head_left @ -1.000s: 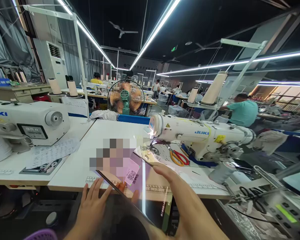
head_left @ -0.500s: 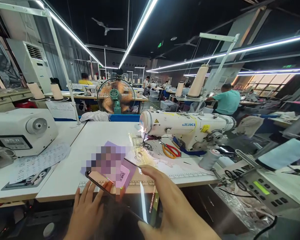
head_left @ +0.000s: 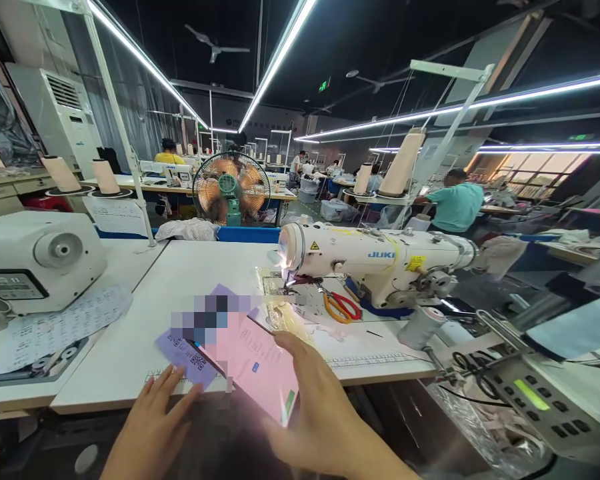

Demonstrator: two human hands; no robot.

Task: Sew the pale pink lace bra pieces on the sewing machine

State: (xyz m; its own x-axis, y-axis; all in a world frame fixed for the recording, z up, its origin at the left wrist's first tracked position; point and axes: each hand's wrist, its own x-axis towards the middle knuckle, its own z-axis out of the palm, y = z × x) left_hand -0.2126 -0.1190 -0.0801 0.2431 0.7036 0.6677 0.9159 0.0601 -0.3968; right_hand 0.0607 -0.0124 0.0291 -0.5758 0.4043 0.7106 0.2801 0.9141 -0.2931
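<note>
My right hand (head_left: 325, 407) is closed around the right edge of a smartphone (head_left: 275, 363), tilted above the front edge of the white table. Its lit screen is mostly pink with small text, and part of it is blurred out. Behind and left of the phone, a purple sheet with QR codes (head_left: 195, 360) lies on the table. My left hand (head_left: 155, 417) has its fingers stretched out at the table's edge, with the fingertips at the sheet's near corner. Whether they press on the paper I cannot tell.
A white sewing machine (head_left: 375, 257) stands behind the phone, with red-and-orange-handled scissors (head_left: 343, 307) beside it. Another machine (head_left: 40, 263) and a printed sheet (head_left: 65, 327) are at left. A control box (head_left: 545, 397) is at right. A person in teal (head_left: 455, 203) works farther back.
The phone's screen has gone from a camera-like view of the purple sheet to a pink page. My left hand has shifted slightly left and down, and more of the sheet's QR codes show.
</note>
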